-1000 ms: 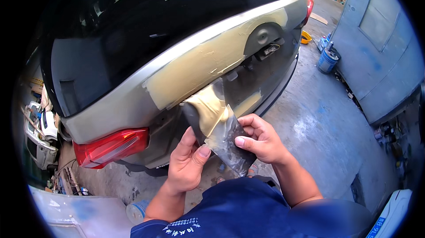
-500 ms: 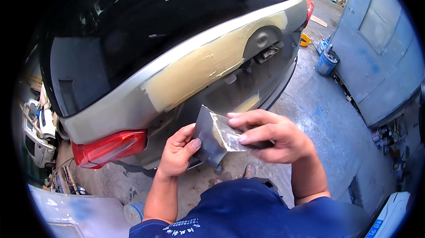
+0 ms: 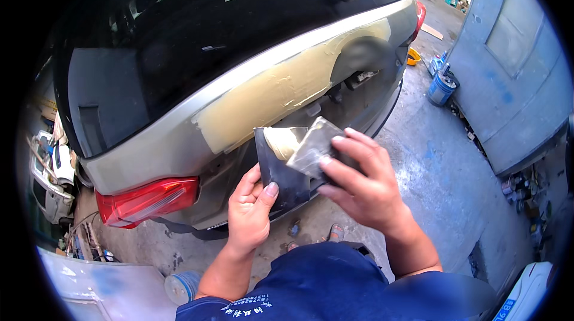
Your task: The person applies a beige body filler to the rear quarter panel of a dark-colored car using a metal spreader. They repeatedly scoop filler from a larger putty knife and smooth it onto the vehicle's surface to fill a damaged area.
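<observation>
My left hand (image 3: pixel 248 216) grips a dark flat putty board (image 3: pixel 280 171) between thumb and fingers. A smear of cream putty (image 3: pixel 278 140) lies along the board's upper end. In my right hand (image 3: pixel 372 188) is a thin grey putty spreader (image 3: pixel 315 146), tilted, its lower left edge at the putty on the board. Beyond both hands stands a car's tailgate, covered by a broad cream filler layer (image 3: pixel 257 97) with ridges near its lower and right parts. A bare dark grey rounded patch (image 3: pixel 362 58) shows at that layer's right end.
A red tail light (image 3: pixel 146 201) sits at the car's near left corner. Blue-grey metal doors (image 3: pixel 508 76) stand on the right, with a blue bucket (image 3: pixel 441 88) and a yellow basin (image 3: pixel 412 56) near them. Car parts (image 3: pixel 51 177) lean at the left; another bucket (image 3: pixel 181 288) is below.
My right hand has lifted the spreader up and turned it at the board's upper end. The board has swung more upright and nearer the tailgate, and its putty now shows more fully.
</observation>
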Demonstrator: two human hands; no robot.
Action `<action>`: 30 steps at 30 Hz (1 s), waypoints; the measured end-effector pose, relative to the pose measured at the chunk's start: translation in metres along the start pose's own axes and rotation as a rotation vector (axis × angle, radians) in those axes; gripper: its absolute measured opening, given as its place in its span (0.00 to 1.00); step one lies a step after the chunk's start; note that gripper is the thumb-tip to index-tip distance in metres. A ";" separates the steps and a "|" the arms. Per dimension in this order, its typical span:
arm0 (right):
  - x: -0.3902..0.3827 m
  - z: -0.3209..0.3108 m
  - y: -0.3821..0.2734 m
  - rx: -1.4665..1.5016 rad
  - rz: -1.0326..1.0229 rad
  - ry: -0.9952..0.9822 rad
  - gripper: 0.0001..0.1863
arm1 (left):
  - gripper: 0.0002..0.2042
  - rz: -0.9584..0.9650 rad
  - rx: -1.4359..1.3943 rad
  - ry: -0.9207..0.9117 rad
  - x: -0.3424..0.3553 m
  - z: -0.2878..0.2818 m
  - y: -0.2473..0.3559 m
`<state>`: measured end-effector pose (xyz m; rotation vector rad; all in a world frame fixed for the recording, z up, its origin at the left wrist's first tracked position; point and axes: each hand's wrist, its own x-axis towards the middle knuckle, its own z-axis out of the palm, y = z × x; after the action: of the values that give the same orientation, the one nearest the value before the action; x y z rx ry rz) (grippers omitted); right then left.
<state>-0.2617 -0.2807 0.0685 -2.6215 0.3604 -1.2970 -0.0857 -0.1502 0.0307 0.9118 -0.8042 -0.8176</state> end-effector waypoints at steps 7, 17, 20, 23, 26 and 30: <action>-0.012 0.018 0.022 -0.017 0.054 -0.150 0.21 | 0.19 0.529 0.684 0.174 -0.004 -0.007 0.005; 0.072 0.034 0.045 -0.287 0.182 0.047 0.23 | 0.22 0.239 0.082 0.178 -0.028 -0.025 -0.005; 0.084 0.039 0.042 -0.316 0.163 0.013 0.22 | 0.22 0.194 0.031 0.188 -0.036 -0.029 -0.007; 0.089 0.038 0.040 -0.344 0.166 -0.003 0.22 | 0.22 0.143 -0.035 0.185 -0.040 -0.029 -0.008; 0.091 0.038 0.039 -0.353 0.162 -0.002 0.22 | 0.22 0.094 -0.114 0.176 -0.042 -0.028 -0.006; 0.094 0.042 0.036 -0.367 0.148 0.017 0.22 | 0.22 0.065 -0.152 0.167 -0.041 -0.027 -0.005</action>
<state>-0.1777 -0.3407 0.1038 -2.8057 0.8527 -1.3099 -0.0823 -0.1071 0.0062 0.8035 -0.6145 -0.7245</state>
